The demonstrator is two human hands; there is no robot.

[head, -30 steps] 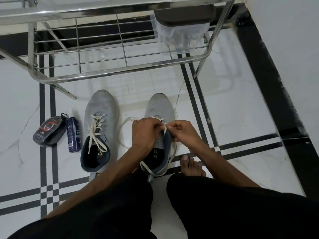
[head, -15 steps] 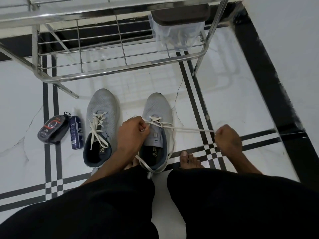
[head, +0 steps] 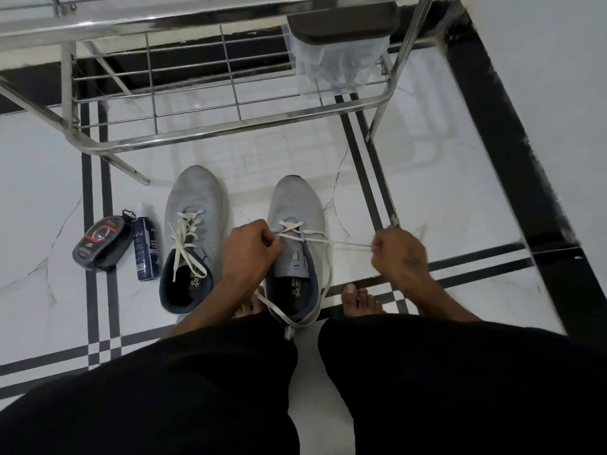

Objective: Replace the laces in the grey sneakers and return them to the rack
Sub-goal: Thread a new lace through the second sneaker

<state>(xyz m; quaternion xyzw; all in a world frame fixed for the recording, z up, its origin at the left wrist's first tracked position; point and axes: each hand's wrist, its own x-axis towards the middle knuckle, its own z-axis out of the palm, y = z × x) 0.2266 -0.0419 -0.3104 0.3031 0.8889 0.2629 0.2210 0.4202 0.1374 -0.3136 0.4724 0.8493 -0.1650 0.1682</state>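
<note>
The steel shoe rack (head: 230, 126) stands at the far side of the tiled floor (head: 427, 192), its lower shelf bare but for a clear plastic box with a dark lid (head: 338, 50) at its right end, so the room there is probably meant for the pair once laced. Just in front of the rack, toes pointing toward it, sit the two grey sneakers side by side and a little apart, heels toward the person, which puts the eyelets within easy reach of both hands. The left sneaker (head: 192, 238) already carries a white lace (head: 185, 238) crossed up its tongue, ends loose. The right sneaker (head: 295, 244) is the one in work: only its front eyelets are crossed, and a long slack loop of its lace (head: 323, 280) trails round the heel, nearer the person than the rack. The left hand (head: 249, 247) is curled over the sneaker's left edge, pinching the lace at the eyelets, likely to steady it. The right hand (head: 397, 251), well to the right of the sneaker, is closed on the free end, so the lace runs taut between shoe and fist, apparently drawing slack through. Left of the sneakers, farther from the rack's right leg, lie a shoe-polish sponge case (head: 100, 244) and a small dark blue spray can (head: 146, 249), touching or nearly so
</note>
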